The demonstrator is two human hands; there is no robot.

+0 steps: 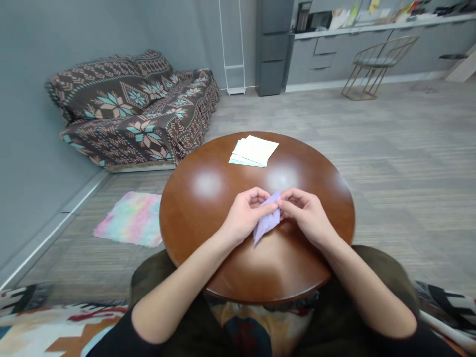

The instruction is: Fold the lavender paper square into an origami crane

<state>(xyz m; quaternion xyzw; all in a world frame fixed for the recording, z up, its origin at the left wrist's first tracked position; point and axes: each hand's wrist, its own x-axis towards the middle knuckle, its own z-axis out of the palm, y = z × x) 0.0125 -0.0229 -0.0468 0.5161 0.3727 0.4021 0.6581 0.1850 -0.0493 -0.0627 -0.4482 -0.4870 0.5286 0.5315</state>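
Note:
A folded piece of purple paper [268, 226] is held over the near half of a round brown table [201, 233]. My left hand [248, 213] grips it from the left, thumb on top and fingers behind. At the paper's upper right edge, the thumb and fingertips of my right hand [303, 210] pinch it. One pointed corner of the paper hangs down towards me. Part of the paper is hidden behind my left thumb and fingers. Farther back on the table lies a small stack of pale paper sheets [256, 148], slightly fanned out.
A patterned sofa [141, 109] stands at the back left, with a pastel fluffy mat [130, 218] on the floor left of the table. A gold-framed chair [375, 62] stands before the kitchen counter [349, 34] at the back right, beside a grey fridge [274, 49].

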